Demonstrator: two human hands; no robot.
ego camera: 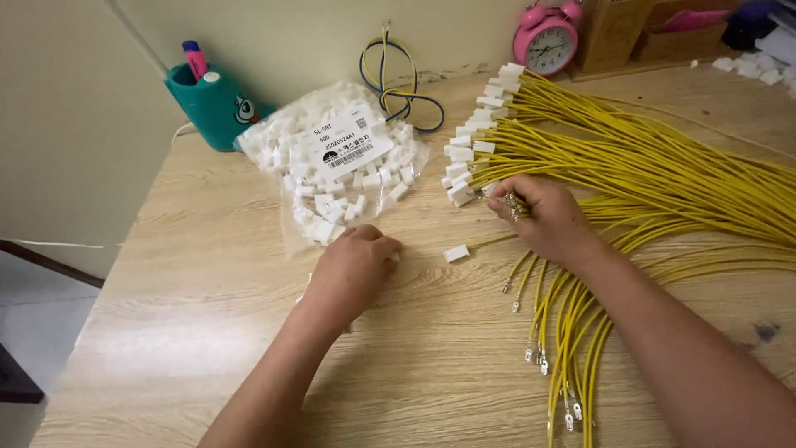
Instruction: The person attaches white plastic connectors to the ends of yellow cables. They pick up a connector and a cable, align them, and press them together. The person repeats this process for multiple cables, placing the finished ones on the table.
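Left hand (pixel 355 264) curled at the connector bag (pixel 336 162), grip unclear; right hand (pixel 543 216) clamped on yellow wires (pixel 663 178)

Bright, even light falls on the wooden worktop (pixel 207 332), with only soft, short shadows under both forearms. No glare shows. Around the pink clock (pixel 545 41) the focus softens slightly, and straight edges bow near the frame's corners.

Left hand (pixel 355 267) rests curled, knuckles up; right hand (pixel 543 217) pinches, fingers bunched.

bag (pixel 336 162) left of wires (pixel 647 166) (clock (pixel 545 43) behind)
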